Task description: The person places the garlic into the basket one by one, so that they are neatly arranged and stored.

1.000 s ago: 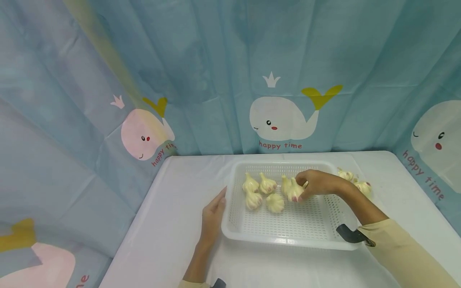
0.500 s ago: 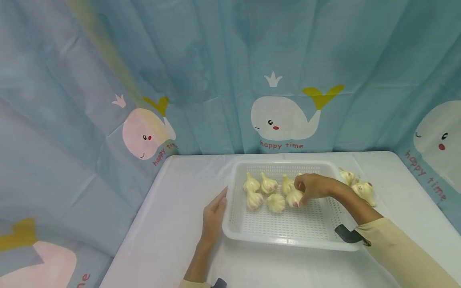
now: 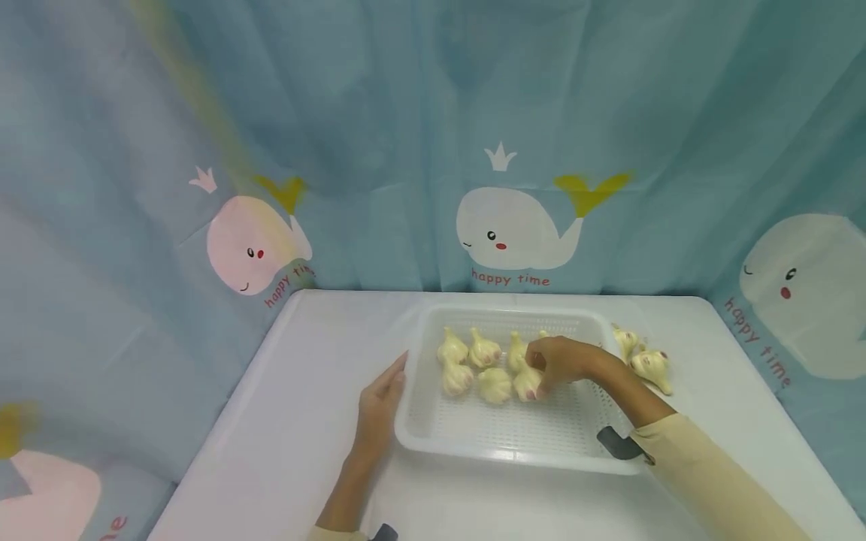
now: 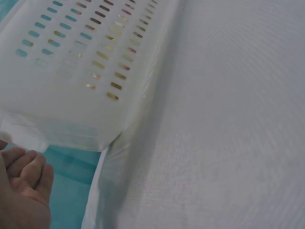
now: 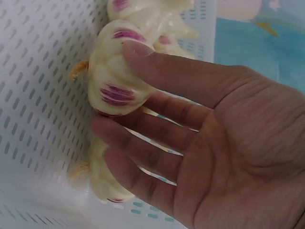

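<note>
In the head view a white perforated plastic basket [image 3: 507,456] sits on the table with several pale garlic bulbs [image 3: 495,385] toward its left and back. My right hand [image 3: 561,361] reaches inside and holds one garlic bulb [image 5: 116,71] between thumb and fingers, low over the basket floor, close to the other bulbs. The right wrist view shows purple streaks on that bulb, and a second bulb [image 5: 107,174] behind the fingertips. My left hand [image 3: 379,409] is at the basket's left side, its fingers extended along the rim; the left wrist view shows the fingers [image 4: 33,169] near the basket's corner.
More garlic bulbs [image 3: 651,366] lie on the white table [image 3: 325,361] just right of the basket, partly behind the right forearm. A blue curtain [image 3: 379,225] with whale prints hangs beyond the table's back and sides.
The right hand has lowered the garlic bulb slightly toward the front of the basket. The left hand stays by the rim. The head view has shifted a little.
</note>
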